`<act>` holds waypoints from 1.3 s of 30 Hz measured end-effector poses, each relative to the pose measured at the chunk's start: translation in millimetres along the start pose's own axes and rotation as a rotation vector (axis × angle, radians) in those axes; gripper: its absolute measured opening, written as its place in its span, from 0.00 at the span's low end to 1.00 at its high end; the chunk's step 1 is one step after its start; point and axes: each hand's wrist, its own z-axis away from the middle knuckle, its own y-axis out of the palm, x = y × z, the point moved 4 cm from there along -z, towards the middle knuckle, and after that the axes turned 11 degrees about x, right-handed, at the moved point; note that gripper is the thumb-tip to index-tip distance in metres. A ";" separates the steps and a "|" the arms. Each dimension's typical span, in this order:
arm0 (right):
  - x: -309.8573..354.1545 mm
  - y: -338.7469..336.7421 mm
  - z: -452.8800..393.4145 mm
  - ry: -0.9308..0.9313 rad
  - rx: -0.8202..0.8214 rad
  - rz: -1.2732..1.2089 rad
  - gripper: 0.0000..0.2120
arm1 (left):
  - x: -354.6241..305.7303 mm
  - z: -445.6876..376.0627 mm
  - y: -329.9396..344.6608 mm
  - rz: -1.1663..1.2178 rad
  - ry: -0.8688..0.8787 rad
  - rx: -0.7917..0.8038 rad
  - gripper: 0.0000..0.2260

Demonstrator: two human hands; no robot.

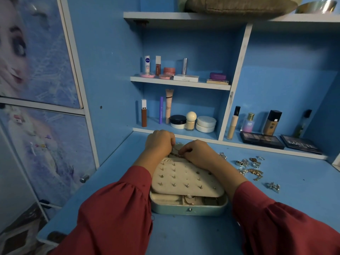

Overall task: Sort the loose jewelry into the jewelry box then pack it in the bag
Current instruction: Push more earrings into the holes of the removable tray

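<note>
The open jewelry box point(187, 203) sits near the middle of the blue table point(276, 208). At its far edge, left hand point(160, 142) and right hand point(198, 151) both pinch a thin chain point(176, 155). Loose jewelry point(250, 167) lies right of the box.

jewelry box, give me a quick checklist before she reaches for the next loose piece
1. jewelry box open, near compartments reachable: ok.
2. Earring panel has free holes: ok.
3. Chain at the far end of the box seated: cannot tell, fingers cover it.
4. Right hand free to reach: not ok, it pinches the chain.
5. Left hand free: not ok, it is curled at the box's far edge.
6. Loose jewelry on the desk, right of the box: ok.
</note>
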 end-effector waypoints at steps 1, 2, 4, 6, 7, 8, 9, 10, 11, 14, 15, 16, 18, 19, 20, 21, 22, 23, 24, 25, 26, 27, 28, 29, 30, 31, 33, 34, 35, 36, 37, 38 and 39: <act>0.1 -0.1 0.1 -0.001 -0.005 -0.002 0.14 | -0.3 -0.6 -0.1 0.000 -0.006 0.009 0.14; 0.2 0.0 0.4 -0.005 -0.008 -0.003 0.15 | -0.4 -1.0 -0.1 0.002 -0.018 0.023 0.14; 1.0 0.0 1.1 -0.010 -0.010 -0.007 0.15 | 0.4 -1.8 0.2 0.000 -0.047 0.055 0.14; 1.7 -0.4 2.1 -0.012 -0.010 -0.014 0.15 | 1.5 -2.3 1.2 -0.016 -0.042 0.066 0.14; 1.8 -0.5 2.5 -0.012 -0.009 -0.016 0.15 | 2.6 -2.8 2.3 -0.012 -0.030 0.063 0.13; 1.8 -0.6 2.6 -0.011 -0.009 -0.022 0.15 | 3.6 -2.2 2.9 -0.001 -0.015 0.060 0.13; 2.0 -0.9 2.9 -0.009 -0.009 -0.032 0.15 | 5.2 -1.4 3.5 0.009 -0.005 0.060 0.12; 2.1 -0.9 3.1 -0.005 -0.008 -0.044 0.15 | 6.6 -0.2 3.0 0.025 -0.004 0.060 0.11; 2.2 -1.0 3.4 -0.003 -0.009 -0.053 0.15 | 8.7 0.1 2.2 0.053 -0.007 0.059 0.10; 2.7 -1.4 3.8 -0.003 -0.006 -0.046 0.15 | 12.8 0.7 -1.4 0.172 0.021 0.094 0.12; 2.9 -1.6 4.1 -0.003 0.000 -0.047 0.16 | 12.8 1.6 -2.2 0.196 0.042 0.123 0.13; 3.2 -2.0 4.8 -0.002 0.002 -0.060 0.16 | 12.8 3.0 -2.5 0.201 0.060 0.149 0.14; 2.8 -4.7 5.4 0.004 -0.019 -0.115 0.15 | 11.9 5.1 -1.0 0.166 0.092 0.206 0.13; 1.7 -7.2 5.6 0.015 -0.037 -0.128 0.12 | 11.0 6.3 0.5 0.131 0.106 0.232 0.13; 0.3 -9.9 6.1 0.035 -0.049 -0.120 0.10 | 10.3 7.6 1.9 0.105 0.116 0.255 0.13; -1.6 -12.0 6.8 0.063 -0.045 -0.094 0.08 | 10.6 7.9 3.1 0.100 0.116 0.269 0.13; -3.3 -13.4 7.1 0.090 -0.021 -0.053 0.06 | 11.4 7.7 3.9 0.116 0.109 0.278 0.13; -4.1 -13.8 7.7 0.108 0.018 -0.003 0.06 | 11.9 7.9 3.7 0.138 0.106 0.281 0.12; -4.1 -13.3 8.1 0.117 0.068 0.046 0.08 | 11.8 8.7 3.4 0.150 0.096 0.286 0.12; -3.8 -12.1 8.7 0.119 0.116 0.081 0.11 | 11.4 8.8 3.4 0.154 0.091 0.292 0.11; -3.4 -10.5 9.3 0.118 0.159 0.099 0.12 | 10.9 9.3 3.4 0.157 0.086 0.298 0.11; -2.8 -9.1 9.9 0.111 0.188 0.105 0.13 | 10.6 9.0 3.8 0.167 0.084 0.304 0.10; -2.5 -8.4 10.7 0.102 0.203 0.100 0.13 | 10.3 9.1 4.3 0.164 0.080 0.309 0.11; -2.5 -8.6 10.9 0.089 0.204 0.088 0.13 | 9.9 9.4 5.1 0.147 0.082 0.318 0.11; -2.5 -9.6 11.7 0.074 0.194 0.070 0.13 | 9.1 9.9 5.8 0.105 0.084 0.329 0.12; -2.2 -11.0 12.3 0.057 0.180 0.044 0.13 | 8.3 10.4 6.6 0.052 0.090 0.331 0.14; -1.8 -13.6 14.4 0.022 0.157 -0.030 0.11 | 7.0 11.2 7.9 -0.024 0.095 0.319 0.18; -1.6 -14.5 15.5 0.009 0.150 -0.073 0.10 | 5.9 12.3 8.2 -0.039 0.098 0.321 0.19; -1.9 -15.2 16.5 0.002 0.144 -0.117 0.09 | 5.5 12.7 8.9 -0.044 0.100 0.327 0.19; -2.3 -15.7 17.3 -0.001 0.141 -0.161 0.09 | 5.9 12.6 8.6 -0.036 0.104 0.317 0.20; -2.8 -16.2 17.6 -0.001 0.139 -0.198 0.09 | 7.1 11.1 8.1 -0.017 0.106 0.298 0.21; -2.7 -16.7 17.9 0.000 0.140 -0.222 0.08 | 8.0 10.0 6.5 0.020 0.104 0.264 0.23; -2.3 -17.0 18.2 0.000 0.141 -0.232 0.08 | 8.6 9.1 4.6 0.066 0.115 0.224 0.24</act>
